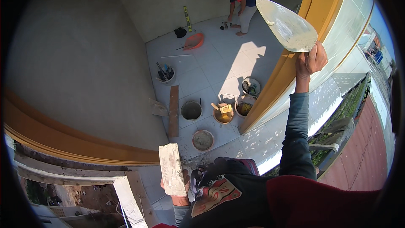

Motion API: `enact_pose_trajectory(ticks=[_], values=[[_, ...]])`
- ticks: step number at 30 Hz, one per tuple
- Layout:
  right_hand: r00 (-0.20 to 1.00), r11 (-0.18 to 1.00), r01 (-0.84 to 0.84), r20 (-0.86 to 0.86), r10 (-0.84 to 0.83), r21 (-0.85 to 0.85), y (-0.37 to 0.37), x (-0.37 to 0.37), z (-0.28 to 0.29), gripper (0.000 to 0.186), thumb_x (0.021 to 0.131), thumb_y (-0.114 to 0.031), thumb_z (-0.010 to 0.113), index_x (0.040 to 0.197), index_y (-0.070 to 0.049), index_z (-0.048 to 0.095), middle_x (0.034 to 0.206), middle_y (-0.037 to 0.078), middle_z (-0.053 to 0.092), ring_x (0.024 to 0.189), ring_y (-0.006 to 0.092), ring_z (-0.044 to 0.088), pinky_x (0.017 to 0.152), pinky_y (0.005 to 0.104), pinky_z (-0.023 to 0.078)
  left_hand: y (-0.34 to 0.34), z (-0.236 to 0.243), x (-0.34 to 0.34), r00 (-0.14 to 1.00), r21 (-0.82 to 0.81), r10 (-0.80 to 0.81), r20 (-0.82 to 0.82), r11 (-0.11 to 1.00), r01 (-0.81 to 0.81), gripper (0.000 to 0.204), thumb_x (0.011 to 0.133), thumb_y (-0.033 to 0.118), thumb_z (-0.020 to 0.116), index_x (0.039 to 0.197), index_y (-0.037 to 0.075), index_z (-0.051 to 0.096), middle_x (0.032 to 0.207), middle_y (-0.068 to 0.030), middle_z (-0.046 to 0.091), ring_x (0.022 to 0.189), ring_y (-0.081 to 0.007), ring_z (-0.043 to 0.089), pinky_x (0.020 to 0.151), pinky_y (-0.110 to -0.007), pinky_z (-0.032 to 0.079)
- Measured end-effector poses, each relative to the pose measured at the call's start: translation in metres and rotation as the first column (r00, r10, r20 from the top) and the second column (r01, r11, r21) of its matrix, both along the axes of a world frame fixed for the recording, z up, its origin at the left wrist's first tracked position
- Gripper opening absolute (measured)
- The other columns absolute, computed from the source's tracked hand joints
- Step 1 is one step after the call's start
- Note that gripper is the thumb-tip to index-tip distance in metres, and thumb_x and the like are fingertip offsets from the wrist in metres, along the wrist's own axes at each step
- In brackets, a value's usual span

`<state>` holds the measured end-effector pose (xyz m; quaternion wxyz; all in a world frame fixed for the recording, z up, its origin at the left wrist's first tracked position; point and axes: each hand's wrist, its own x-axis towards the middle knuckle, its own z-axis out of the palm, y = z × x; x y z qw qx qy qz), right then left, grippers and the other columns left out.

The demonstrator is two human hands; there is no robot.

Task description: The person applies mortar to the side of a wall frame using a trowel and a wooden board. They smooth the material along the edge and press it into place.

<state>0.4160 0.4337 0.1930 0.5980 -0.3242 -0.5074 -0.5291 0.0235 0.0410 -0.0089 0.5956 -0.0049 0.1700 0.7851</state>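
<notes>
My right hand (pixel 312 61) is raised at the right, its fingers closed round the handle end of a trowel (pixel 289 27). The trowel's broad, pointed metal blade carries greyish smears and stands up beside the orange-yellow door frame (pixel 276 88). Low in the view, my left hand (pixel 181 198) holds a pale, rectangular board (pixel 172 169) crusted with what looks like dried mortar. Most of that hand's fingers are hidden behind the board. On the floor just beyond it stands a bucket of grey mortar (pixel 203 140).
Several more buckets stand on the tiles, including a grey-filled one (pixel 191 110) and one with a yellow float (pixel 225 109). A wooden plank (pixel 174 112) lies left of them. Farther back are an orange basin (pixel 195 41), a spirit level (pixel 187 19) and a bending person (pixel 242 0).
</notes>
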Motion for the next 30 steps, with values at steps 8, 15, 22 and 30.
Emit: enact_pose_trajectory(ticks=[8,15,22,30], values=[[0.999,0.998,0.034,-0.019,-0.035,-0.060,-0.010,-0.005,0.003,0.035,0.068,-0.003,0.078,0.101,-0.011,0.069,0.103,0.004,0.068,0.094,0.0236,0.062,0.083,0.0343,0.044,0.005,-0.010,-0.005,0.999,0.025,-0.008,0.049,1.000,0.007,0.051,0.087,0.039,0.044,0.124,0.006,0.057,0.101,-0.0144,0.062,0.064,-0.0205,0.046,0.048,-0.031,0.035],[1.000,0.998,-0.003,-0.008,0.002,-0.059,-0.006,0.000,0.005,0.037,0.068,-0.002,0.074,0.104,-0.010,0.068,0.105,0.005,0.067,0.096,0.0249,0.062,0.086,0.0366,0.043,0.026,0.001,-0.002,0.947,-0.138,0.014,-0.322,0.989,-0.062,0.050,0.088,0.036,0.044,0.123,0.002,0.056,0.094,-0.0139,0.060,0.061,-0.0196,0.048,0.045,-0.029,0.035],[1.000,0.998,0.026,0.007,-0.025,-0.058,-0.009,0.001,0.004,0.038,0.070,-0.002,0.071,0.106,-0.010,0.067,0.107,0.006,0.067,0.097,0.0260,0.062,0.087,0.0370,0.042,0.030,-0.025,-0.013,0.036,-0.097,-0.090,-0.995,0.939,-0.331,0.050,0.089,0.034,0.045,0.123,-0.001,0.055,0.090,-0.0146,0.058,0.057,-0.0182,0.047,0.044,-0.027,0.036],[0.999,0.997,0.031,0.009,-0.031,-0.076,-0.012,-0.002,0.005,0.038,0.070,0.000,0.071,0.106,-0.009,0.067,0.106,0.006,0.067,0.098,0.0266,0.062,0.086,0.0376,0.042,0.036,0.006,-0.007,0.615,-0.272,-0.099,-0.782,0.942,-0.195,0.050,0.088,0.035,0.046,0.122,0.000,0.057,0.092,-0.0158,0.059,0.060,-0.0183,0.048,0.046,-0.027,0.035]])
